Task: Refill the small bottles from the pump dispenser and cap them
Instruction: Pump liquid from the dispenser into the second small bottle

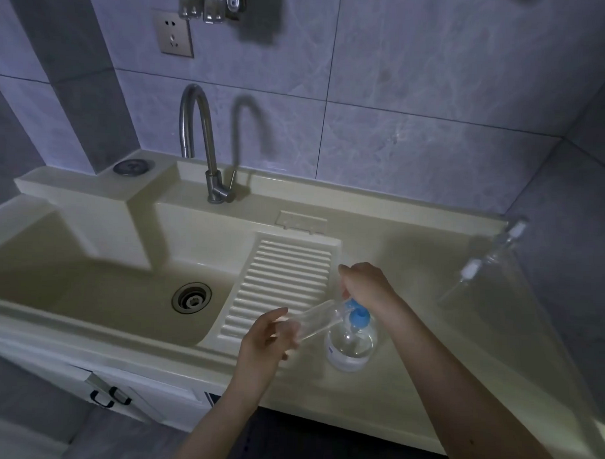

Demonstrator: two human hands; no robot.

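fill 1 | left hand [266,338] grips tilted bottle [311,319] | right hand [364,286] on pump [358,315] | I'd keep mouth under nozzle, press slow

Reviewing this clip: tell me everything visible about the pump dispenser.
The pump dispenser is a squat, rounded clear plastic bottle with a blue pump head, standing upright on the cream counter just right of the ribbed washboard. It looks partly filled with clear liquid. The right hand rests on its pump top; the left hand holds a small clear bottle tilted at its nozzle.
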